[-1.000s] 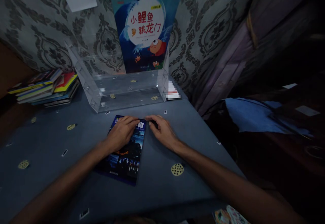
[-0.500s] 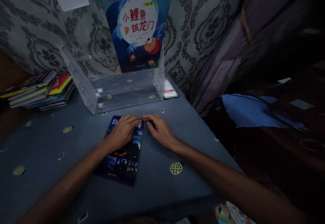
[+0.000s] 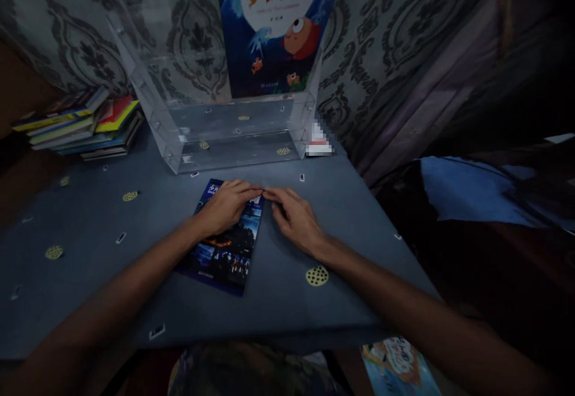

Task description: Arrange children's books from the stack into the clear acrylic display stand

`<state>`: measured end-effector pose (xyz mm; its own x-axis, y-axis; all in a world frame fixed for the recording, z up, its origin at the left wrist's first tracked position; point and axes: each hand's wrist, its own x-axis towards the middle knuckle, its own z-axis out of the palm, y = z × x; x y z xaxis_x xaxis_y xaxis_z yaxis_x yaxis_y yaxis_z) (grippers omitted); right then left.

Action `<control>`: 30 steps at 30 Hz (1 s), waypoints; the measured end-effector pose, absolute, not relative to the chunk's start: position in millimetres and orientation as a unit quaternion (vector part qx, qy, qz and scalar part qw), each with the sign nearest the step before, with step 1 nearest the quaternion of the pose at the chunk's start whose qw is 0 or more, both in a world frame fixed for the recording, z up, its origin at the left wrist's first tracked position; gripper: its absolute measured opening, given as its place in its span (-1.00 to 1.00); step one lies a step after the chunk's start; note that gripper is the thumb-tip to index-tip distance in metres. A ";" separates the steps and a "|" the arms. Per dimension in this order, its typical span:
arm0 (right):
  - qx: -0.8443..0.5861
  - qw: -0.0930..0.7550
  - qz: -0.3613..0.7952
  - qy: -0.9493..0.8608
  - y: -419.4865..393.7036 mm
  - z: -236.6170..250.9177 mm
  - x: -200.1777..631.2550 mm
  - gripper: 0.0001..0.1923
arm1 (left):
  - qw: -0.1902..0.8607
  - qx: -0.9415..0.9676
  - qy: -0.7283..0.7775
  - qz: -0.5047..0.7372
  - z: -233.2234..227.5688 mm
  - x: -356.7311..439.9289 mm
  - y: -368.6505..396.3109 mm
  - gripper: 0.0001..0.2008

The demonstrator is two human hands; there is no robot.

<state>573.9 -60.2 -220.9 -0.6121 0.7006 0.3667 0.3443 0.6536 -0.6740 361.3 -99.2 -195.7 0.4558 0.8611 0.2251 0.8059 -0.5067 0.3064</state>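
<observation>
A dark blue book with night-scene photos on its cover lies flat on the cloth-covered table. My left hand rests palm down across its upper part, fingers stretched out and hiding much of the title. At the upper right corner of the book, the fingertips of my right hand meet those of the left. The right fingers reach forward, with the thumb a little apart below them; most of this hand is over the cloth beside the book.
Behind the book stands a clear acrylic rack bearing a blue picture book with fish on it. A stack of books is at the far left. Another picture book lies below the table's front edge.
The view has tipped downward and turned a little left, so things sit higher and further right. Both hands keep nearly the same places at the book.
</observation>
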 end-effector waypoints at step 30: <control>-0.353 0.337 0.333 -0.807 -49.8 -211.2 576.7 -0.58 | -0.001 0.788 0.615 0.022 -169.3 405.6 -109.0 -0.92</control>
<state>576.7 -49.8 -211.2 -0.5235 0.7939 0.3094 0.3451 0.5296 -0.7749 405.6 -109.0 -169.3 0.2425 0.9695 0.0365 0.9696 -0.2434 0.0250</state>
